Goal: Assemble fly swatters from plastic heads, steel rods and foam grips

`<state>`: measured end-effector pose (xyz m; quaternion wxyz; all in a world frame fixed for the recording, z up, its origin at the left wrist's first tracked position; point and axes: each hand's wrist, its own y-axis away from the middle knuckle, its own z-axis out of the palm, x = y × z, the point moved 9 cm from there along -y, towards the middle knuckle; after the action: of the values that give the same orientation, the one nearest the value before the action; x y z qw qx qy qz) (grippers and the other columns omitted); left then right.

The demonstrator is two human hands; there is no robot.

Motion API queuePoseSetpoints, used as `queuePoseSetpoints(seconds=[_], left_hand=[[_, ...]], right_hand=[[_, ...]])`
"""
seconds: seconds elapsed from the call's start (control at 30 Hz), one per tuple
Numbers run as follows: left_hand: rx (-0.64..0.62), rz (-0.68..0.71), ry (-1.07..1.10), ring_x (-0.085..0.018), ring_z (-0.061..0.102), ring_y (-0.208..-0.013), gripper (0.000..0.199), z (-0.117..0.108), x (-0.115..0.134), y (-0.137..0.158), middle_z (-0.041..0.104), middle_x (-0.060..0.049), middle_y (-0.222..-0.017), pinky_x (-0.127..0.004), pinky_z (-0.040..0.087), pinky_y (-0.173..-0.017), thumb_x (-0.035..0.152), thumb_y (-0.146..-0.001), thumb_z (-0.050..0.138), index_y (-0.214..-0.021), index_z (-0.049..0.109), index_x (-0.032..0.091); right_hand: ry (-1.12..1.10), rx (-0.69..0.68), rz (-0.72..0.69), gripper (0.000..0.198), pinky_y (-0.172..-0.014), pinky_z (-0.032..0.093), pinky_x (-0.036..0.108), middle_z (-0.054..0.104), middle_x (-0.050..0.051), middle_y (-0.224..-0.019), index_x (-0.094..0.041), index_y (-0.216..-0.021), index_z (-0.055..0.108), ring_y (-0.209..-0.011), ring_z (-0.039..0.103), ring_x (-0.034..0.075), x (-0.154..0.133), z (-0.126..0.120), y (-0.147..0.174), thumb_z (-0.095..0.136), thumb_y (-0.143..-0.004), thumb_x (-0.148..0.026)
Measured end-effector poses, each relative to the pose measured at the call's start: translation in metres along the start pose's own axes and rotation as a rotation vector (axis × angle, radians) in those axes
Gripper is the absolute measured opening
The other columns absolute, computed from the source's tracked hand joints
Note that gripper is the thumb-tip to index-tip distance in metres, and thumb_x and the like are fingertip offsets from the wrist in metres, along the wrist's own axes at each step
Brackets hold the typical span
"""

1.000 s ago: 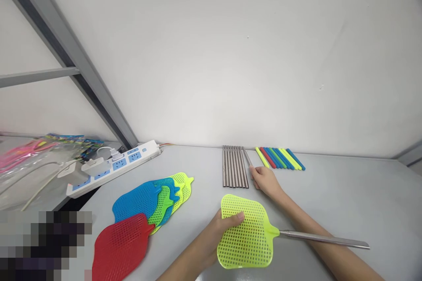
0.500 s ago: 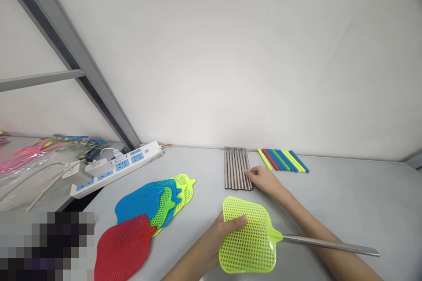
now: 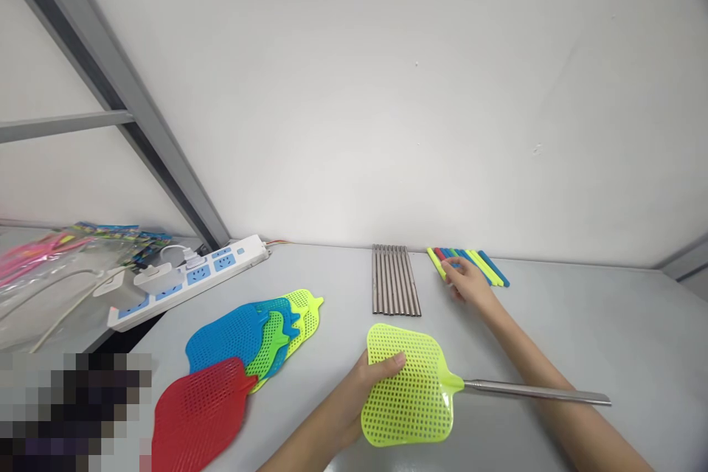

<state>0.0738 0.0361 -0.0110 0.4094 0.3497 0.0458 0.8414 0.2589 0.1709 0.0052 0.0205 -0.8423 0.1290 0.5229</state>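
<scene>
My left hand is closed on the mesh head of a yellow-green fly swatter, thumb on top and fingers behind. A metal rod is fitted to the swatter's neck and points right, passing above my right forearm. My right hand reaches to the row of coloured tubes. Its thumb and fingers are a little apart over the left tubes, close to the near end of a yellow tube. The other fingertips are partly hidden. Left of this hand, several metal rods lie side by side.
Swatter heads lie overlapped at left: a red head, a blue head, a green head and yellow ones. Behind them is a power strip with plugs and cables. A plastic bag sits far left. A wall closes the back.
My right hand has moved right, from the metal rods to the coloured tubes. My left hand still holds the swatter, and the view has shifted slightly.
</scene>
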Motion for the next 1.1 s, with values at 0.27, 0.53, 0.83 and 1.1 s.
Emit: queuePoseSetpoints(seconds=[0.27, 0.53, 0.83, 1.1], left_hand=[[0.015, -0.013, 0.068, -0.028, 0.051, -0.097, 0.034, -0.006, -0.002, -0.003, 0.059, -0.014, -0.097, -0.040, 0.036, -0.082, 0.027, -0.076, 0.048, -0.105, 0.049, 0.011], [0.015, -0.016, 0.085, -0.025, 0.056, -0.088, 0.036, -0.008, -0.004, -0.005, 0.061, -0.014, -0.093, -0.037, 0.037, -0.082, 0.030, -0.074, 0.050, -0.102, 0.053, 0.009], [0.015, -0.046, 0.107, -0.025, 0.057, -0.086, 0.032, -0.006, -0.003, -0.005, 0.062, -0.013, -0.091, -0.036, 0.038, -0.081, 0.028, -0.075, 0.049, -0.098, 0.055, 0.007], [0.037, 0.002, 0.117, -0.024, 0.058, -0.084, 0.031, -0.011, 0.001, -0.008, 0.062, -0.012, -0.092, -0.037, 0.039, -0.079, 0.027, -0.075, 0.050, -0.098, 0.056, 0.008]], right_hand=[[-0.405, -0.206, 0.239, 0.054, -0.039, 0.045, 0.024, 0.062, 0.011, -0.085, -0.020, -0.115, 0.033, -0.046, 0.057, 0.013, 0.021, 0.007, 0.013, 0.056, -0.068, -0.035], [-0.745, -0.349, 0.322, 0.038, -0.052, 0.050, 0.022, 0.058, 0.012, -0.097, -0.021, -0.110, 0.035, -0.067, 0.061, 0.015, 0.011, 0.030, 0.028, 0.049, -0.076, -0.029], [-0.911, -0.388, 0.273, 0.028, -0.071, 0.048, 0.034, 0.047, 0.006, -0.115, -0.026, -0.103, 0.041, -0.092, 0.055, 0.021, 0.008, 0.035, 0.031, 0.047, -0.076, -0.028], [-0.802, -0.368, 0.212, 0.019, -0.076, 0.047, 0.030, 0.049, 0.005, -0.108, -0.023, -0.095, 0.048, -0.101, 0.049, 0.019, -0.003, 0.034, 0.039, 0.043, -0.078, -0.028]])
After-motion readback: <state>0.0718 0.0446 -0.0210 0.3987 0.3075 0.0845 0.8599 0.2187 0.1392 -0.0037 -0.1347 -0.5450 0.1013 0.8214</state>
